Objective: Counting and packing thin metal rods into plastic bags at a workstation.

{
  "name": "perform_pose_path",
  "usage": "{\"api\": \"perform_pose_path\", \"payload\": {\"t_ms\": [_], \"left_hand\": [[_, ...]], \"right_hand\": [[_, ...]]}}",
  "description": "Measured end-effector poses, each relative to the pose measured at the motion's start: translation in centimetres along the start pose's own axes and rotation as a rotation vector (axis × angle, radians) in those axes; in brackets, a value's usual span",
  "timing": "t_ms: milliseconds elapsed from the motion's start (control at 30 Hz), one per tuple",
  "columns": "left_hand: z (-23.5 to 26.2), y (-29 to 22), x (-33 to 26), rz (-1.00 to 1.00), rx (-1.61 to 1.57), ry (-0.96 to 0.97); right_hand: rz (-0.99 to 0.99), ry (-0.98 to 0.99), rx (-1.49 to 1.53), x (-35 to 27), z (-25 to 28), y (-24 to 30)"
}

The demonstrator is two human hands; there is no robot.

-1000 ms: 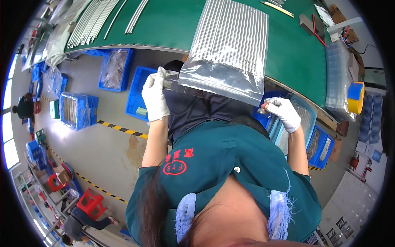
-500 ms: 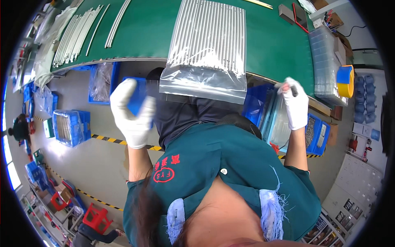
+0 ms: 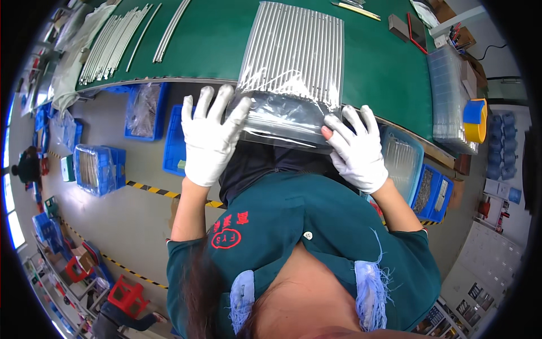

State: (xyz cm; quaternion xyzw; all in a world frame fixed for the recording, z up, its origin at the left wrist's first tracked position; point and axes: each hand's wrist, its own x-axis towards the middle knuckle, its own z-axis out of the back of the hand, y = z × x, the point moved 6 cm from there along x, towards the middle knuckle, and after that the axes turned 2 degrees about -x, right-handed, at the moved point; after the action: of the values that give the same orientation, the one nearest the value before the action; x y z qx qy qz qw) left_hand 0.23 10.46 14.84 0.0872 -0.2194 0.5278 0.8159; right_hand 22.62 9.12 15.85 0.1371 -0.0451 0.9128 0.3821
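1. Clear plastic bag (image 3: 293,73) packed with a flat row of thin silvery rods lies on the green table (image 3: 226,39). Its open lower end overhangs the table's near edge, toward the person's body.
2. Left hand (image 3: 210,135), white glove, rests flat on the bag's lower left corner. Fingers (image 3: 226,104) spread wide and pointing up toward the table; palm hangs below the table edge. No pinch: the hand presses against the plastic, open.
3. Right hand (image 3: 357,148), white glove, rests flat on the bag's lower right corner. Fingers fanned out, open. One fingertip (image 3: 327,133) shows bare and pink through the glove, touching the loose film.
4. The loose part of the bag between the two hands is crumpled and shiny. The rods inside reach down about to the table edge; whether they go into the overhang I cannot tell.
5. More loose rods (image 3: 118,42) lie in a fanned bundle on the table at far left, well apart from the bag.
6. Stack of clear trays (image 3: 449,96) sits at the table's right end, with a yellow and blue roll (image 3: 475,118) just beside it.
7. Blue bins (image 3: 144,110) stand on the floor below the table at left; another blue bin (image 3: 432,192) is at right, near the right forearm.
8. Yellow-and-black floor tape (image 3: 152,189) runs under the left forearm.
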Motion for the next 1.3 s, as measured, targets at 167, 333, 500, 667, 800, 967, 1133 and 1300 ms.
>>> {"api": "perform_pose_path", "payload": {"t_ms": [167,333,500,667,800,967,1133,1300], "left_hand": [[1.2,2.1,0.2,0.016,-0.025,-0.005],[1.7,4.9,1.9,0.002,-0.184,-0.096],[1.6,7.2,5.4,0.013,-0.229,-0.189],[-0.2,8.2,8.1,-0.036,-0.092,-0.192],[-2.6,8.3,8.1,-0.051,-0.035,-0.114],[-1.3,9.5,6.2,0.085,0.085,-0.189],[-0.3,11.3,1.2,0.794,-0.618,-0.262],[-7.8,6.2,1.0,0.714,-0.932,0.240]], "right_hand": [[-0.018,0.008,0.104,-0.6,0.8,-1.3],[-0.371,-0.022,0.516,-0.3,0.9,-5.5],[-0.713,-0.019,0.694,0.3,-0.5,-10.7],[-0.799,0.136,0.607,2.4,-2.3,-13.3],[-0.667,0.169,0.362,3.7,-1.6,-13.2],[-0.468,0.324,0.021,4.9,-1.2,-13.1],[-0.373,-0.024,-0.058,7.1,1.2,-15.0],[-0.328,0.060,0.143,14.3,-3.8,-15.6]]}}
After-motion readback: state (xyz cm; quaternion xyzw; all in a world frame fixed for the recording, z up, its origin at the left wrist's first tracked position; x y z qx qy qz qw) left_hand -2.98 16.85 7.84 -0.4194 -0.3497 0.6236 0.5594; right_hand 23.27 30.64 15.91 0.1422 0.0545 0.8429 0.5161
